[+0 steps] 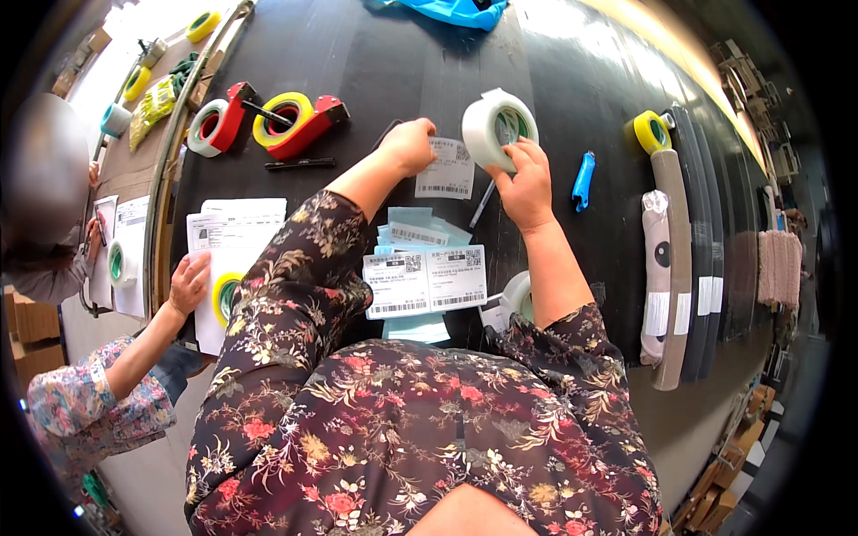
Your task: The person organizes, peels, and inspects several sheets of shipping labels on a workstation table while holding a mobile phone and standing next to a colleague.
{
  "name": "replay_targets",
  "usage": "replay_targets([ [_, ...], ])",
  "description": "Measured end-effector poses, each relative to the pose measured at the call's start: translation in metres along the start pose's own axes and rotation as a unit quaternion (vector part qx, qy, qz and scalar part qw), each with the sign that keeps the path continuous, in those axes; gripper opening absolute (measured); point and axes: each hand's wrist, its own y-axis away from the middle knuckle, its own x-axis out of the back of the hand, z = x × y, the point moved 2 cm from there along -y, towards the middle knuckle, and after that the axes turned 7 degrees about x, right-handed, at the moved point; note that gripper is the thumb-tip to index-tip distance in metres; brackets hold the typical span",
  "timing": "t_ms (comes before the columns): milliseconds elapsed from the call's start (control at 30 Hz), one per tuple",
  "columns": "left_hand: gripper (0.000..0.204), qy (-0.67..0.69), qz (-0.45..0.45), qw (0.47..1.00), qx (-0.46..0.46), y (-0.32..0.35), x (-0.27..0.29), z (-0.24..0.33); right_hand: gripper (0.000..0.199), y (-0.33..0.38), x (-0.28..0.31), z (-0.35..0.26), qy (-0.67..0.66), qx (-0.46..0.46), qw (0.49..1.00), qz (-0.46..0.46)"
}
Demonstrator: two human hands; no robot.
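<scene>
Working over a long black worktable [572, 89], spreading away beneath both forearms. Gripping a wide roll of translucent packing tape [476, 134] just right of a barcode shipping label [444, 183], closing the thumb and fingers of the right hand [525, 183] on its near rim. Bunching the fingertips of the left hand [411, 147] at the label's upper left edge (not being able to tell from this angle whether pinching tape, paper or nothing). Probably calling for light left-hand pressure on the label and a roll held square to the printed edge, avoiding skew; watching too for wrinkles across the barcode, and for the slim pale pen [482, 205] lying between label and right wrist. Also showing, nearer the body: a pair of printed labels [425, 281] over light-blue slips [416, 330], and another tape roll [508, 299] partly hiding under the right forearm. Farther out, showing two red tape dispensers [319, 126] and a black marker [299, 163] to the left, a blue utility knife [584, 181] to the right (best leaving well apart from the tape), and a co-worker's hand [189, 281] touching printed sheets [234, 228].
</scene>
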Motion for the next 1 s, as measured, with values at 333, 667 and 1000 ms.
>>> replay_targets([
  [333, 0.059, -0.054, 0.211, 0.973, -0.078, 0.013, -0.003, 0.012, 0.033, -0.001, -0.034, 0.005, 0.042, 0.016, 0.997, -0.061],
  [667, 0.041, 0.042, 0.052, 0.988, -0.14, 0.178, 0.015, -0.044, 0.045, 0.024, 0.026, -0.046, -0.047, -0.143, 0.965, -0.213],
  [1000, 0.081, 0.137, 0.073, 0.986, 0.065, 0.241, -0.042, -0.068, 0.061, 0.091, 0.034, -0.082, 0.021, -0.102, 0.931, -0.35],
])
